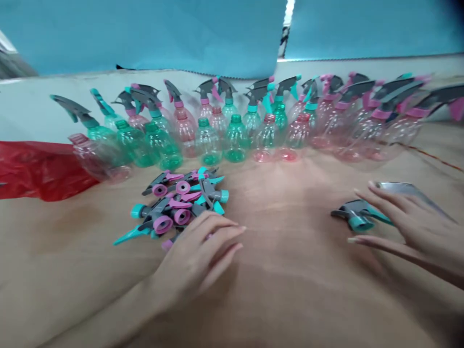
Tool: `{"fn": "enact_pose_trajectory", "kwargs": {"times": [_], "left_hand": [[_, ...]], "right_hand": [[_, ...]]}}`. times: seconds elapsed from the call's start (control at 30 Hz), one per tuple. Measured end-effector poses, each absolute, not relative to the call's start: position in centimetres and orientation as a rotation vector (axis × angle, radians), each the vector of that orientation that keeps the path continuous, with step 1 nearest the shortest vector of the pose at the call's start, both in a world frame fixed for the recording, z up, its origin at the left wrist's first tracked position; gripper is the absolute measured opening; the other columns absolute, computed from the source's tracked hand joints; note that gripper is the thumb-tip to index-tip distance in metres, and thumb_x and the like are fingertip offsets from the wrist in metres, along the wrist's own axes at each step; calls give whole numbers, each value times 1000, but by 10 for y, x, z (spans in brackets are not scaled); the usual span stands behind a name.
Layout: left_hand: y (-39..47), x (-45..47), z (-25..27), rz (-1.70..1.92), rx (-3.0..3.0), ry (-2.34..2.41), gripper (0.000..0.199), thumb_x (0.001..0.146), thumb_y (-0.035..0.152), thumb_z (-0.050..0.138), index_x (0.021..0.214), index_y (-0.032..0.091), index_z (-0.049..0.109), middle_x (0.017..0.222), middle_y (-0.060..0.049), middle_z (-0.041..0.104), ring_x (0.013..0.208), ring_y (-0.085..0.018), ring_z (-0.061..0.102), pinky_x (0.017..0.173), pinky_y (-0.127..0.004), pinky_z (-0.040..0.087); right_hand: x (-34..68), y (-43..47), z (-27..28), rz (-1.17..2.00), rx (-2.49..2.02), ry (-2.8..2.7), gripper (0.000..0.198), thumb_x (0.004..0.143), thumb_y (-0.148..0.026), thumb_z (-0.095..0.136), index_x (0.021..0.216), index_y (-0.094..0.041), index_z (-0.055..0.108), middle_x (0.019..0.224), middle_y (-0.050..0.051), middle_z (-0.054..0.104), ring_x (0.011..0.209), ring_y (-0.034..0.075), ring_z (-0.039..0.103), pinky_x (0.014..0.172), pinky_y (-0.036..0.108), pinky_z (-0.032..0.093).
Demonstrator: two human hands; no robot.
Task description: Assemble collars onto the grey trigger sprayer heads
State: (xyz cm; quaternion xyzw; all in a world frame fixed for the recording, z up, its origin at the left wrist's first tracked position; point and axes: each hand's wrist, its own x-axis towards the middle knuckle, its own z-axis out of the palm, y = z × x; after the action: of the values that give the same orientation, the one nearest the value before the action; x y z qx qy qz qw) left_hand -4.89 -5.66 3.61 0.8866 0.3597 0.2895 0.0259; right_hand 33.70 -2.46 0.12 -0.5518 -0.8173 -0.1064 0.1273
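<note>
My left hand (pixel 201 251) is at the near right edge of a pile of spray trigger heads (pixel 176 203), grey with pink or teal collars and levers. Its fingers stretch loosely to the right and I see nothing held in them; it hides part of the pile. Over on the right, my right hand (pixel 416 227) is spread with thumb and fingers apart. Just left of it lies one grey and teal spray trigger head (pixel 357 215), its lever partly behind the fingers. A flat silvery object (pixel 416 189) shows beyond that hand, partly covered; its kind is unclear.
Open-necked green bottles (pixel 236 140) and pink bottles (pixel 266 140) stand in a front row. Behind and to the right are several bottles with trigger heads fitted (pixel 335 116), against a white wall. A red plastic bag (pixel 43 169) lies at left. Blue sheets (pixel 163 38) hang above.
</note>
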Motion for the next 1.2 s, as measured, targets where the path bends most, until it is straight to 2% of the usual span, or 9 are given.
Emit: {"fn": "enact_pose_trajectory", "kwargs": {"times": [0.07, 0.2, 0.43, 0.67, 0.8, 0.87, 0.93, 1.03, 1.2], "left_hand": [[-53, -31, 35, 840, 2739, 987, 22, 90, 13, 58, 112, 15, 59, 103, -7, 64, 95, -18, 57, 83, -32, 51], [-47, 2, 35, 687, 2750, 873, 20, 93, 17, 53, 112, 16, 59, 104, -7, 65, 96, -20, 58, 83, -36, 52], [-36, 34, 33, 497, 2746, 902, 28, 92, 11, 50, 118, 18, 57, 115, -9, 61, 108, -22, 57, 92, -39, 51], [-31, 29, 26, 310, 2837, 880, 50, 84, 17, 68, 129, 17, 49, 129, -12, 54, 120, -28, 49, 96, -44, 46], [-28, 31, 25, 318, 2852, 945, 31, 88, 23, 64, 116, 14, 55, 118, -11, 59, 110, -29, 53, 89, -45, 47], [-27, 29, 25, 415, 2812, 966, 20, 90, 21, 60, 109, 15, 56, 111, -9, 62, 104, -26, 54, 85, -42, 46], [-27, 24, 25, 563, 2711, 1016, 20, 91, 18, 60, 110, 17, 53, 110, -6, 63, 104, -24, 54, 86, -40, 45], [-33, 15, 27, 754, 2578, 1105, 29, 89, 14, 62, 114, 21, 50, 111, -4, 63, 105, -21, 52, 89, -37, 44], [-43, 5, 31, 944, 2482, 1123, 25, 88, 18, 63, 110, 22, 52, 98, -2, 63, 95, -19, 55, 82, -32, 46]], "right_hand": [[342, -29, -10, -257, -1602, -2432, 84, 86, -68, 36, 137, -2, 44, 141, 29, 44, 134, 43, 37, 107, 58, 36], [327, -34, -24, -76, -1634, -2449, 82, 85, -66, 43, 145, -10, 35, 147, 22, 40, 137, 40, 33, 105, 59, 37], [275, -46, 5, -46, -1132, -2616, 85, 90, -62, 42, 152, -15, 7, 153, 18, 31, 143, 29, 22, 108, 56, 34], [274, -41, 14, 37, -1140, -2559, 64, 92, -52, 47, 142, -15, 32, 144, 16, 46, 137, 27, 37, 111, 57, 28], [268, -37, 19, 107, -1036, -2547, 46, 92, -43, 52, 131, -19, 44, 132, 9, 57, 126, 23, 49, 111, 53, 29], [262, -36, 30, 92, -957, -2534, 26, 95, -35, 50, 116, -22, 55, 119, 5, 64, 116, 21, 55, 104, 47, 38], [257, -35, 43, 138, -919, -2514, 15, 96, -30, 48, 98, -23, 61, 102, 1, 67, 98, 19, 60, 86, 38, 47], [247, -33, 60, 277, -953, -2440, 12, 93, -26, 52, 85, -22, 60, 81, -1, 65, 71, 14, 59, 61, 27, 43], [224, -30, 69, 409, -877, -2472, 20, 93, -19, 48, 87, -21, 67, 84, 1, 69, 74, 15, 63, 64, 27, 45]]}}
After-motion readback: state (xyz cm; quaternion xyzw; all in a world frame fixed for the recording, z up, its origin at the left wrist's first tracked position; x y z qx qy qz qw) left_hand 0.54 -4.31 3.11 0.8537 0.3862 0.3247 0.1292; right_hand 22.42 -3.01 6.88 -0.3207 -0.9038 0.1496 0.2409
